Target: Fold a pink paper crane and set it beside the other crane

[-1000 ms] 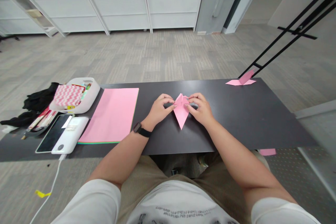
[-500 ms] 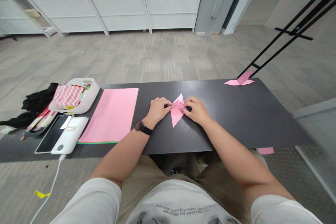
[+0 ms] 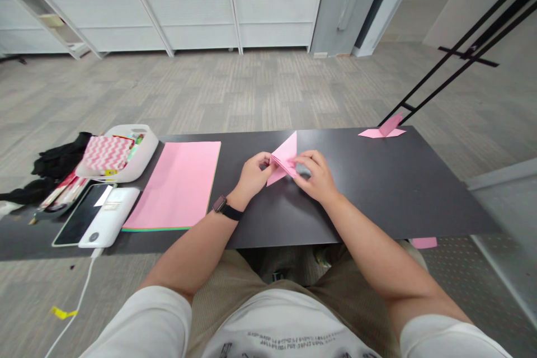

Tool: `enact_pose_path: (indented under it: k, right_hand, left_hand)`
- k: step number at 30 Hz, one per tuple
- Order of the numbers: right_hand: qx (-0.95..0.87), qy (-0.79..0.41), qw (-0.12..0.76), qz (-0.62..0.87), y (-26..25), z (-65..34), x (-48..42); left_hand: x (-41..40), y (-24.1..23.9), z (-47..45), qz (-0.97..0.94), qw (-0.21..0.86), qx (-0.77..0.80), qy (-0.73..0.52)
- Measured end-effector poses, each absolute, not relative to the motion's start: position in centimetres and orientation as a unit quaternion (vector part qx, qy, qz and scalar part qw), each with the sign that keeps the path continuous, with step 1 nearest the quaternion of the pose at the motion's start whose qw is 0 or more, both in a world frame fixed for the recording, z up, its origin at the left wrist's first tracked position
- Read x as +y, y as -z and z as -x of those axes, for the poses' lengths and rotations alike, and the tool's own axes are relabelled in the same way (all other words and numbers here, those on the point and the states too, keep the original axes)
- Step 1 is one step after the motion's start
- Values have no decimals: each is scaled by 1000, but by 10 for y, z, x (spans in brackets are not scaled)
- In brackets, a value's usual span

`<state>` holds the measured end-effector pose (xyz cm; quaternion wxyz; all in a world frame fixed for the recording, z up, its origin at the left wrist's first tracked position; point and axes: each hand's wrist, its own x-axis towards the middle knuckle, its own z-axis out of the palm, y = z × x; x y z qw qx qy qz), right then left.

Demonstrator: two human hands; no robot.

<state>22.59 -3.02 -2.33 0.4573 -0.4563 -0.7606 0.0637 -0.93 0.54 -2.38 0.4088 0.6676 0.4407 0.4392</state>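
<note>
A folded pink paper [image 3: 287,149] with pointed corners is held between my two hands, over the middle of the dark table [image 3: 369,190]. My left hand [image 3: 254,176], with a black watch on its wrist, pinches the paper's left side between thumb and fingers. On the other side, my right hand [image 3: 315,174] grips the right part with thumb and fingertips. One broad triangular flap points up and away from me, and a smaller tip shows below by the left thumb. The inner folds are partly hidden by my fingers.
Left of my hands lies a stack of pink sheets [image 3: 176,184]. Beyond it are a white power bank [image 3: 109,217] with a cable, a phone [image 3: 81,212] and a white basket [image 3: 145,148]. A folded pink paper piece [image 3: 385,130] stands at the far right, near a black metal frame [image 3: 440,67].
The folded paper has been turned and tilted up, so its broad flap now faces me. Both hands have shifted their pinch on it slightly.
</note>
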Motion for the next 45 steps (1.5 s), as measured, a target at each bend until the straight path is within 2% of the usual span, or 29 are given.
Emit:
enact_pose_path:
  k: [3,7,10,22,35,45]
  right_hand:
    - [-731,-134,486,460,29,-232,-24]
    - [-702,-255,507,431,32,-236,-18]
    - [-723,-260,496,404,25,-233,-20]
    - [-701,-215,550,400,10,-233,-31]
    - [-698,-234,551,393,4,-234,-32]
    - [-692,-258,557,380,4,-235,-32]
  left_hand:
    - [2,12,17,-689,328,454,-459]
    - [-5,-4,24,-792,181,425,-399]
    - [-9,-9,24,-822,122,404,-382]
    - [-7,-9,24,-829,104,387,-390]
    - [-10,-11,26,-818,116,391,-405]
    - [-10,-10,28,-823,47,358,-439]
